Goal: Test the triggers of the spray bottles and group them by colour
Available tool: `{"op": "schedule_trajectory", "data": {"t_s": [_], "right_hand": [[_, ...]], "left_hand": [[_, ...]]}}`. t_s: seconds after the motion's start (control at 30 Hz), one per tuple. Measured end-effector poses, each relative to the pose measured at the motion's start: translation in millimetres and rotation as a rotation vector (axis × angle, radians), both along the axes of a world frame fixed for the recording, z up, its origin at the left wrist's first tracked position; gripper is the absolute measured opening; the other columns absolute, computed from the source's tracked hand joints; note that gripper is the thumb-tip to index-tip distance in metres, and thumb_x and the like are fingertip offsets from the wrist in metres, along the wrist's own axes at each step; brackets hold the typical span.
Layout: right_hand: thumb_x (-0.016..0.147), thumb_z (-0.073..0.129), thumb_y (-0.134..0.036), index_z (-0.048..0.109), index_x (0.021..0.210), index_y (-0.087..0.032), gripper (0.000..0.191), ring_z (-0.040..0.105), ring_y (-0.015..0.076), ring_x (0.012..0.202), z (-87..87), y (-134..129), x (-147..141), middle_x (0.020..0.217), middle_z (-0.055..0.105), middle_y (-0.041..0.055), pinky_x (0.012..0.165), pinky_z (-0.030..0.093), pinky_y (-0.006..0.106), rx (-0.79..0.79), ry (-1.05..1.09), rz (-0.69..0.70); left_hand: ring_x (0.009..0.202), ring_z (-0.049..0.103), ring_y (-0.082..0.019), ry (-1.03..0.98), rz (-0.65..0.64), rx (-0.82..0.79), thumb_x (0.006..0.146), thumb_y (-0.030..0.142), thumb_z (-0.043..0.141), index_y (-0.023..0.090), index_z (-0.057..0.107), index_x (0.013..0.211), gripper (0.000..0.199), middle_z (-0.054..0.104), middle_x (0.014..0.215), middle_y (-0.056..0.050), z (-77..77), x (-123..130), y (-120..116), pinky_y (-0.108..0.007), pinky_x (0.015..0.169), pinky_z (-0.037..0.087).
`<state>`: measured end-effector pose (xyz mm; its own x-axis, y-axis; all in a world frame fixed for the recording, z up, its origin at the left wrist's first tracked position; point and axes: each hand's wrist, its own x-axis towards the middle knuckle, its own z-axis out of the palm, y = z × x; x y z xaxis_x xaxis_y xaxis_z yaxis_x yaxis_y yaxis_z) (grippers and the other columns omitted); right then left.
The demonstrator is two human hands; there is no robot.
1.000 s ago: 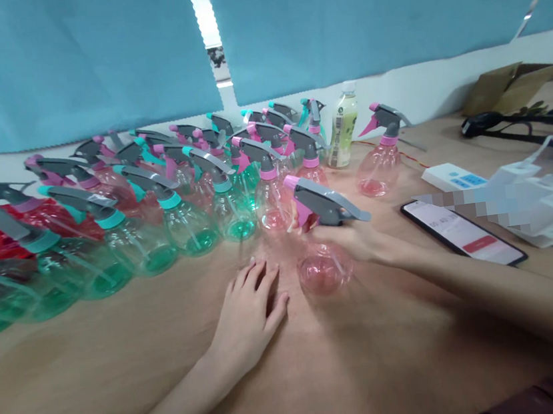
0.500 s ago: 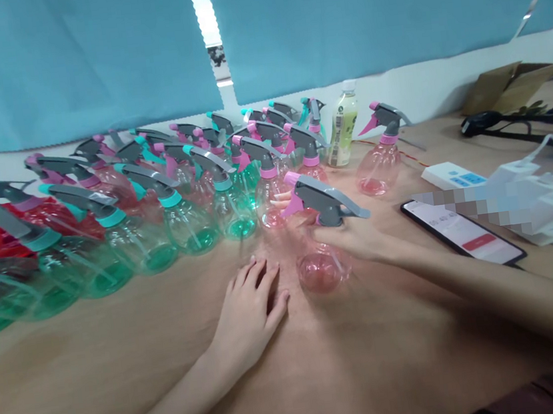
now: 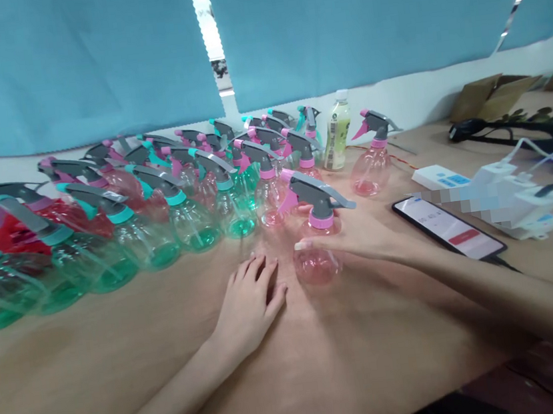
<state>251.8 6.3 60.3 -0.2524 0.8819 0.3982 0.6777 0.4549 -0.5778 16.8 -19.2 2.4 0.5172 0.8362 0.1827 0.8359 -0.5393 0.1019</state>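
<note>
A pink spray bottle [image 3: 320, 270] with a grey and pink trigger head stands upright on the table in front of me. My right hand [image 3: 348, 238] is wrapped round its body from the right, thumb across the front; the other fingers are mostly hidden behind it. To the left of the bottle, my left hand [image 3: 252, 297] lies palm down on the wood with its fingers slightly apart, holding nothing. Just beyond the hands are a green spray bottle [image 3: 236, 218] and another pink spray bottle [image 3: 270, 201]. One more pink spray bottle [image 3: 370, 170] stands off to the right.
Rows of green and pink spray bottles [image 3: 152, 239] fill the table's left and back. A drink bottle [image 3: 337, 134] stands behind. On the right lie a phone [image 3: 439, 220] showing a timer, a power strip [image 3: 442, 178] with plugs and cables, and a cardboard box [image 3: 492, 96].
My right hand has moved from the neck down round the body of the pink spray bottle, its thumb now across the front. The left hand stays put. The view has shifted slightly.
</note>
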Motion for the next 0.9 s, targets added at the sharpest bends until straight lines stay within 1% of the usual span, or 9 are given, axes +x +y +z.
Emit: {"op": "schedule_trajectory", "data": {"t_s": [0.13,0.23,0.33,0.43,0.5,0.63,0.7,0.8,0.9], "right_hand": [[0.071,0.073,-0.051,0.062,0.116,-0.025,0.053,0.063,0.0302,0.106,-11.0,-2,6,0.109,0.07,0.0068,0.092,0.049,0.051,0.041,0.019,0.05],[0.072,0.072,-0.05,0.058,0.119,-0.023,0.056,0.058,0.0297,0.115,-14.7,-9,5,0.124,0.063,0.0103,0.093,0.049,0.048,0.044,0.1,0.043],[0.075,0.071,-0.049,0.055,0.122,-0.021,0.057,0.056,0.029,0.118,-12.8,-17,3,0.126,0.061,0.0124,0.096,0.047,0.047,0.035,0.154,0.027],[0.078,0.069,-0.045,0.054,0.124,-0.022,0.053,0.055,0.0271,0.12,-7.0,-24,7,0.125,0.061,0.0108,0.1,0.045,0.046,0.049,0.173,0.086],[0.079,0.069,-0.041,0.055,0.12,-0.023,0.047,0.057,0.0251,0.117,-3.4,-28,14,0.122,0.063,0.0088,0.098,0.046,0.043,0.059,0.176,0.129],[0.078,0.07,-0.041,0.061,0.094,-0.021,0.028,0.063,0.0241,0.095,-3.1,-33,36,0.102,0.067,0.0078,0.084,0.05,0.04,0.017,0.113,0.082],[0.076,0.071,-0.042,0.06,0.092,-0.02,0.029,0.064,0.024,0.089,-5.9,-33,48,0.097,0.067,0.0075,0.08,0.05,0.039,0.024,0.092,0.057],[0.076,0.071,-0.045,0.06,0.097,-0.019,0.034,0.063,0.0239,0.09,-9.0,-31,65,0.098,0.067,0.0076,0.08,0.049,0.038,0.064,0.066,0.02],[0.075,0.069,-0.052,0.06,0.093,-0.018,0.04,0.06,0.0238,0.086,-8.6,-25,80,0.094,0.065,0.008,0.074,0.047,0.036,0.078,0.007,-0.072]], "left_hand": [[0.129,0.044,-0.033,-0.005,-0.009,0.015,0.096,0.037,0.045,0.015,0.055,0.129,0.041,0.052,0.138,-0.015,-0.4,0,0,-0.05,0.1,0.041],[0.127,0.045,-0.033,0.0,-0.022,0.033,0.097,0.037,0.044,0.014,0.055,0.128,0.04,0.053,0.137,-0.016,-0.9,-1,1,-0.05,0.1,0.042],[0.126,0.046,-0.033,0.008,-0.026,0.055,0.097,0.037,0.045,0.013,0.056,0.126,0.039,0.054,0.134,-0.016,-1.7,-1,3,-0.05,0.099,0.043],[0.123,0.048,-0.033,0.011,-0.019,0.071,0.096,0.036,0.045,0.013,0.056,0.125,0.039,0.054,0.133,-0.017,-2.9,3,7,-0.05,0.098,0.043],[0.123,0.048,-0.033,0.011,-0.019,0.073,0.096,0.036,0.045,0.012,0.056,0.126,0.04,0.054,0.132,-0.017,-3.4,10,9,-0.049,0.098,0.043],[0.123,0.049,-0.033,0.013,-0.047,0.065,0.096,0.036,0.045,0.011,0.057,0.126,0.04,0.055,0.13,-0.018,-4.3,29,14,-0.049,0.1,0.041],[0.123,0.049,-0.032,0.007,-0.07,0.068,0.097,0.036,0.045,0.011,0.057,0.125,0.04,0.055,0.13,-0.017,-5.1,39,16,-0.048,0.102,0.04],[0.122,0.049,-0.031,-0.006,-0.099,0.067,0.096,0.035,0.047,0.011,0.056,0.126,0.04,0.055,0.13,-0.017,-6.7,54,20,-0.046,0.103,0.04],[0.122,0.049,-0.031,-0.015,-0.13,0.047,0.096,0.034,0.048,0.011,0.055,0.128,0.04,0.054,0.132,-0.017,-7.4,66,26,-0.047,0.102,0.04]]}}
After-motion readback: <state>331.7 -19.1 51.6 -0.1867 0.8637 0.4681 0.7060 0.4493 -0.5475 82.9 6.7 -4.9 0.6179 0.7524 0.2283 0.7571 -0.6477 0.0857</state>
